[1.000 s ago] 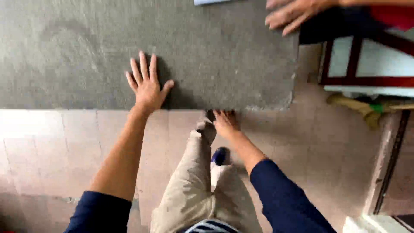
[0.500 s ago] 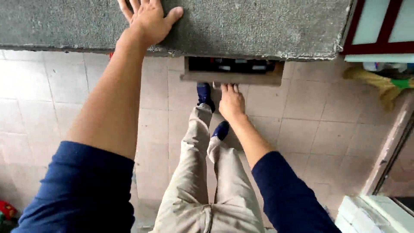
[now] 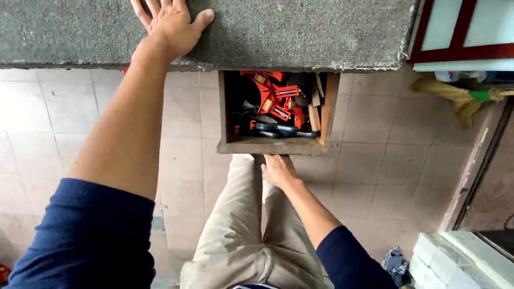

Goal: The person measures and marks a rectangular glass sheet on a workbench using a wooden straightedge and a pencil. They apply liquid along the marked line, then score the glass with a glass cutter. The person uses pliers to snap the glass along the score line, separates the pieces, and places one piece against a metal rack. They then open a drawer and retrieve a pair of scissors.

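My left hand (image 3: 172, 25) lies flat, fingers spread, on the grey carpeted tabletop (image 3: 300, 32). Below the table's edge a wooden drawer (image 3: 274, 145) stands pulled out. It holds red clamps (image 3: 274, 96) and dark tools (image 3: 278, 128) in a jumble. My right hand (image 3: 278, 170) grips the drawer's front from underneath, fingers curled and hidden below the wood. My legs in beige trousers (image 3: 241, 230) show beneath the drawer.
The floor is pale tile (image 3: 48, 128). A red-framed white panel (image 3: 466, 32) stands at the top right, with a yellow cloth (image 3: 455, 96) below it. White blocks (image 3: 450, 262) and a dark rag (image 3: 397, 261) lie at the bottom right.
The drawer has slid out from under the table, pulled by my right hand, and its tools now show. My left hand has stayed flat on the tabletop.
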